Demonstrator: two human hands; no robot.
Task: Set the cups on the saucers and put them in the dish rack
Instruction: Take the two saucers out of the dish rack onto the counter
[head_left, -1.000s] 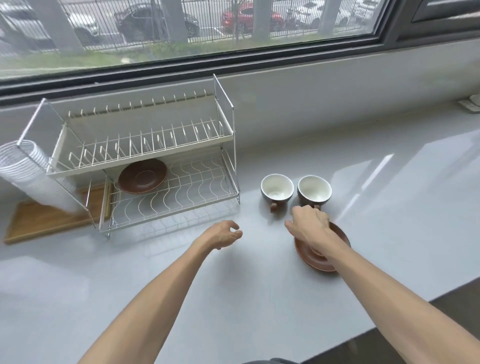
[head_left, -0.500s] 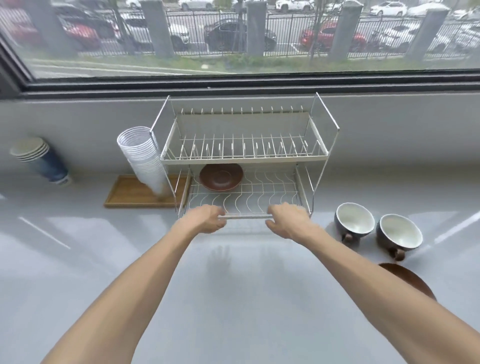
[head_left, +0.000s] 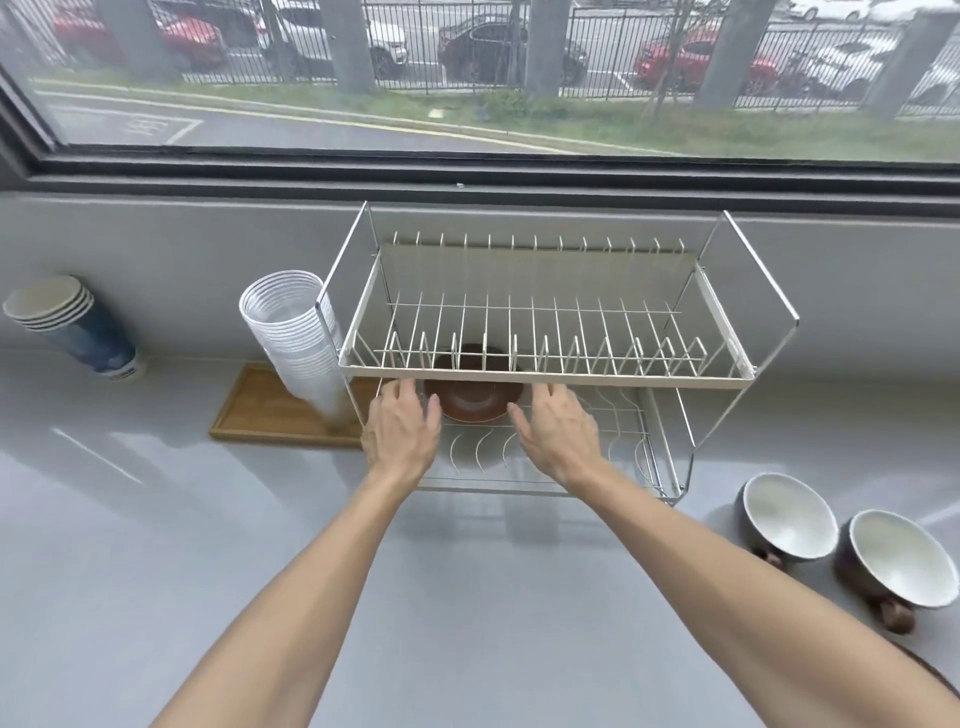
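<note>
A two-tier wire dish rack (head_left: 545, 371) stands against the wall under the window. On its lower shelf lies a brown saucer (head_left: 474, 401). My left hand (head_left: 402, 428) and my right hand (head_left: 558, 431) reach into the lower shelf, one on each side of that saucer, fingers apart and holding nothing. Two dark cups with white insides, one (head_left: 785, 517) and another (head_left: 896, 558), sit on the counter to the right of the rack. The edge of a second brown saucer (head_left: 935, 675) shows at the bottom right, behind my right forearm.
A stack of clear plastic cups (head_left: 293, 332) leans on a wooden tray (head_left: 260, 410) left of the rack. Stacked blue paper cups (head_left: 72, 325) lie at the far left. The grey counter (head_left: 156, 545) stretches in front.
Both hands have moved from the rack's front edge into the lower shelf, beside the saucer. My view has moved closer to the rack.
</note>
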